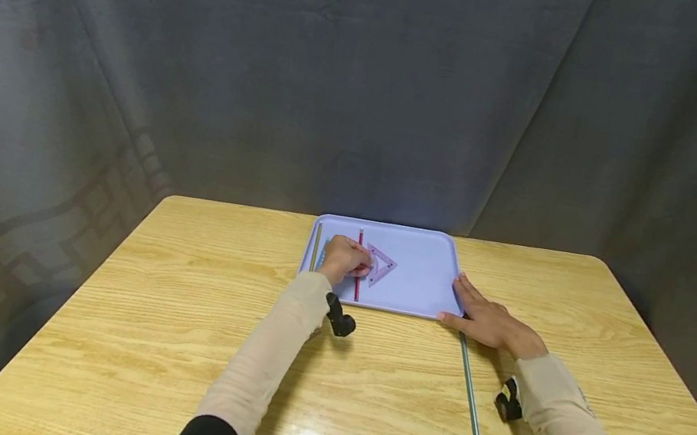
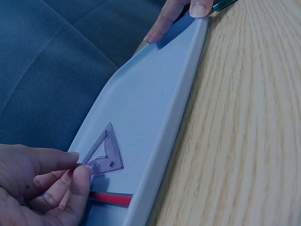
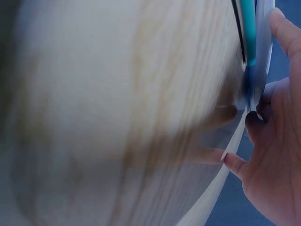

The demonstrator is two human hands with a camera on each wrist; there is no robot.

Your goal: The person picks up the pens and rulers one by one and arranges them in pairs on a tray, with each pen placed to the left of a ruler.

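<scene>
Left hand (image 1: pixel 344 259): pinches the clear purple plastic set square (image 2: pixel 104 153), lying in the lilac plastic tray (image 1: pixel 419 292).
Right hand (image 1: pixel 487 321): fingers straight, steadying the tray's edge.
Risk: the thin square may slip from so slight a grip.

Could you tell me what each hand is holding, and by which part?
Left hand pinches the triangular ruler at one corner; right hand rests flat on the tray edge.

A small translucent pink-purple triangular set square (image 2: pixel 104 153) lies flat on the floor of the light blue tray (image 1: pixel 419 292), its near corner pinched between the left hand's (image 1: pixel 344 259) thumb and fingertips (image 2: pixel 82 176). Just under those fingers lies a red stick (image 2: pixel 113 198).
</scene>
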